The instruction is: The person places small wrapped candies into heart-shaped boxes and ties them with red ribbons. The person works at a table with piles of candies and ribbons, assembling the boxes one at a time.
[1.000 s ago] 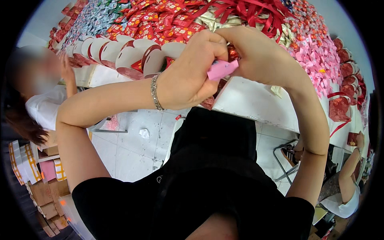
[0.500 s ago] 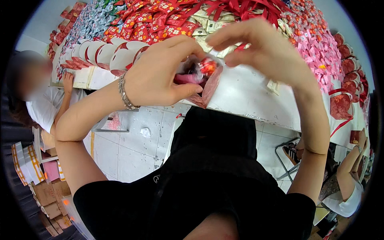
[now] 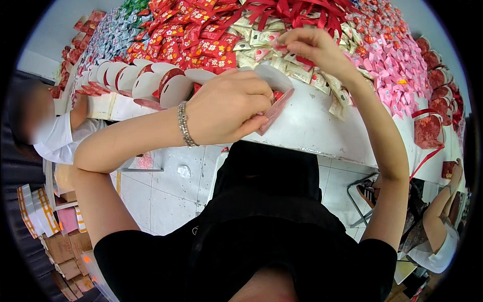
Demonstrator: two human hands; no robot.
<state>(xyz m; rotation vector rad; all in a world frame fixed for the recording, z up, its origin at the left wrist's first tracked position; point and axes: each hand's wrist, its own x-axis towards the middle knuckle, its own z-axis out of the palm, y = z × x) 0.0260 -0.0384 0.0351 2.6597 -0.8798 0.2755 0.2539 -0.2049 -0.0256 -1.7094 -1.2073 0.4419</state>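
My left hand, a bracelet at its wrist, is closed on a small red paper box at the table's front edge. The box's white rounded flap stands up beyond my fingers, and a bit of red shows inside; my hand hides most of it. Farther right and higher, my right hand is over the pile of cream-coloured wrapped candies. Its thumb and fingers pinch a small wrapped candy, pale with some red. Red ribbons lie just beyond this hand.
A row of open red-and-white boxes stands left on the white table. Behind lie heaps of red packets, blue packets and pink packets. A ribboned box stands right. Co-workers sit at both sides.
My right hand has moved from above the box up to the cream candies and now pinches one. The left hand has shifted slightly right and covers more of the box.
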